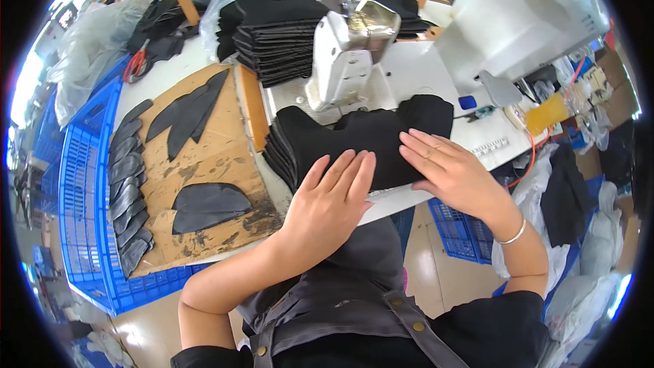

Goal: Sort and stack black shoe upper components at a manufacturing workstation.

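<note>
A stack of black cut fabric pieces (371,140) lies at the front edge of the white table, just before the sewing machine (344,61). My left hand (335,191) rests flat on the stack's near side, fingers stretched out. On its right part lies my right hand (446,167), also with extended fingers, the fingertips pressing on the top piece. Neither hand grips anything. The stack's layered edges show at its left end, fanned a little. Behind the machine's left side stands a taller pile of similar black pieces (279,34).
Left of my arm, a stained cardboard sheet (197,170) bears several dark curved pieces (211,206), some overlapping in a row. A blue crate (85,204) stands beyond it. Red-handled scissors (138,61) lie at the back left. Another blue crate (460,228) sits below the table's right side.
</note>
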Available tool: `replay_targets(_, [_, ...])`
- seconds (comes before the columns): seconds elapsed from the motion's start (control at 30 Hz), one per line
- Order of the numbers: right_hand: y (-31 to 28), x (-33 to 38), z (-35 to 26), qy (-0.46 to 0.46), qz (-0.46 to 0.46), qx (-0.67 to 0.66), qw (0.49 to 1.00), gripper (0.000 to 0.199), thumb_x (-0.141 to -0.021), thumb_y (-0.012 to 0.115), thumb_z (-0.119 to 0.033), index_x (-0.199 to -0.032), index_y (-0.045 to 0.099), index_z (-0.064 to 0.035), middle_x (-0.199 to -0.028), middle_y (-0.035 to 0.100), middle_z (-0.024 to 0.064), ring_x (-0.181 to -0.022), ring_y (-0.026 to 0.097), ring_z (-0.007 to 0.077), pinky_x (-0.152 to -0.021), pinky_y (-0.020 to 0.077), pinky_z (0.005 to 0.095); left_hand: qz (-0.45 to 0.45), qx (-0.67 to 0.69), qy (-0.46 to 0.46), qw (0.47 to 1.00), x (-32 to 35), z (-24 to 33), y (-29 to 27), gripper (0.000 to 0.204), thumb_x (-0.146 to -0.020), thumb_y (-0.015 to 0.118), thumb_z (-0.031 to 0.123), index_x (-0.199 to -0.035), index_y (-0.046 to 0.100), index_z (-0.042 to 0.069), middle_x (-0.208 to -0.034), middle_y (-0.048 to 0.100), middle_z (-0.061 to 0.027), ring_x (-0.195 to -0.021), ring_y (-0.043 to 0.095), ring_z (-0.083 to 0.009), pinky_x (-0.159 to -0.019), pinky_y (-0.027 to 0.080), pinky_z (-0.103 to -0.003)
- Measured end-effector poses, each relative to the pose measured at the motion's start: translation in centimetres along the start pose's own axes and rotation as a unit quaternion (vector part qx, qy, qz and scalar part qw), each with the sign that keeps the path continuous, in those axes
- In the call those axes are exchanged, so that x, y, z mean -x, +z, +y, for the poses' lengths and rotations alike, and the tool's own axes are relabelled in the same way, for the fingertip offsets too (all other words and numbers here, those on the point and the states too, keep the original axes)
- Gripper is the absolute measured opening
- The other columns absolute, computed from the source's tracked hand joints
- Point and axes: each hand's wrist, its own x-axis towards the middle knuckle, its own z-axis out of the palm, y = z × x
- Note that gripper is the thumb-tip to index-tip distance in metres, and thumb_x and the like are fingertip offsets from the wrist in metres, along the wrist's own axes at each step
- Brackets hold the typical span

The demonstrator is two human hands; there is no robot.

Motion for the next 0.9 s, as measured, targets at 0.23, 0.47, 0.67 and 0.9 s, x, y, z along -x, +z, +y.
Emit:
replay_targets(0.23, [-2.1, -1.4, 1.4, -0.036, -0.034, -0.049, 0.998, 0.043, -0.071, 0.074, -0.018, -0.108, 0.063, 0.0001, -0.122, 0.062, 0.0126, -0.116, 0.057, 0.0278, -0.096, 0.0481, 0.0391, 0.026, 0.029, 0.025, 0.999, -1.1, -0.9, -0.2, 0.060, -0.080, 0.071, 0.028, -0.126, 0.048, -0.004, -0.112, 0.062, -0.0154, -0.105, 0.061, -0.0260, -0.095, 0.045, -0.039])
replay_targets(0.47, [-3.6, -4.5, -3.4, -0.167, 0.238, 0.125, 0.949, 0.032, -0.087, 0.063, -0.028, -0.096, 0.066, 0.0026, -0.096, 0.069, 0.0164, -0.093, 0.068, 0.0278, -0.081, 0.0543, 0.0371, 0.168, -0.193, 0.088, 0.963, 0.5, -2.6, -6.5, 0.033, -0.075, 0.058, 0.010, -0.104, 0.063, -0.004, -0.105, 0.066, -0.0160, -0.095, 0.066, -0.0251, -0.083, 0.053, -0.034])
replay_targets(0.67, [-0.9, -4.2, -3.3, -0.078, 0.284, -0.026, 0.955, 0.036, -0.070, 0.066, -0.001, -0.106, 0.064, 0.0016, -0.106, 0.067, 0.0154, -0.101, 0.064, 0.0309, -0.082, 0.0559, 0.0366, 0.239, -0.353, -0.129, 0.895, 3.9, -9.1, -15.7, 0.047, -0.072, 0.056, -0.007, -0.116, 0.063, 0.006, -0.096, 0.069, -0.0120, -0.077, 0.066, -0.0266, -0.069, 0.053, -0.033])
replay_targets(0.9, [2.9, -3.9, -5.5, -0.067, 0.219, -0.078, 0.970, 0.034, -0.068, 0.069, -0.002, -0.102, 0.066, -0.0010, -0.111, 0.065, 0.0098, -0.109, 0.059, 0.0288, -0.085, 0.0538, 0.0372, 0.213, -0.368, -0.034, 0.905, -8.6, -19.7, -12.6, 0.009, -0.082, 0.055, 0.008, -0.091, 0.057, 0.010, -0.083, 0.067, -0.0092, -0.076, 0.068, -0.0275, -0.060, 0.054, -0.038])
